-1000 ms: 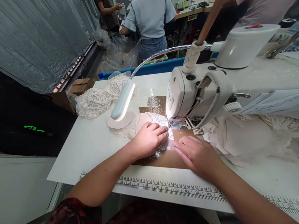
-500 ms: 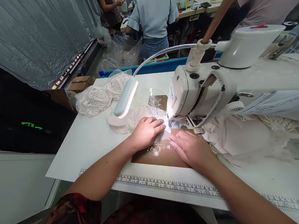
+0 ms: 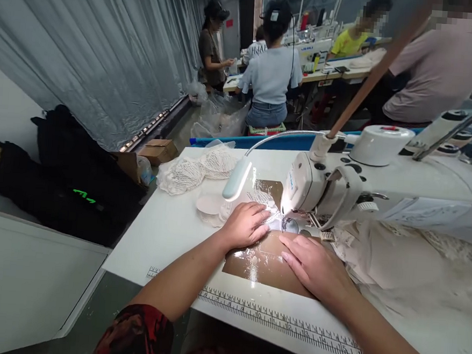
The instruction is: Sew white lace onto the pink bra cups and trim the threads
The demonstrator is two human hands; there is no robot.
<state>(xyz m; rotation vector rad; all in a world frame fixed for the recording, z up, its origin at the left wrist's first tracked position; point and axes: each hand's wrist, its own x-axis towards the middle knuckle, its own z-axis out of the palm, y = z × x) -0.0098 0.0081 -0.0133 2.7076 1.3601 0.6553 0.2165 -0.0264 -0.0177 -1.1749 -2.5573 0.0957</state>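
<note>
Two hands [image 3: 245, 224], one sewing machine [image 3: 381, 182], one lamp [image 3: 236, 178].

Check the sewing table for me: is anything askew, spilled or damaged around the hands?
Nothing stands out. The left hand and right hand lie flat on the lace piece by the sewing machine. The lamp hangs low above it. A lace pile sits loosely at the table corner.

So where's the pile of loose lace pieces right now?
The lace pieces sit at the far left corner of the white table in the head view, left of the lamp head, beyond the left hand.
</note>
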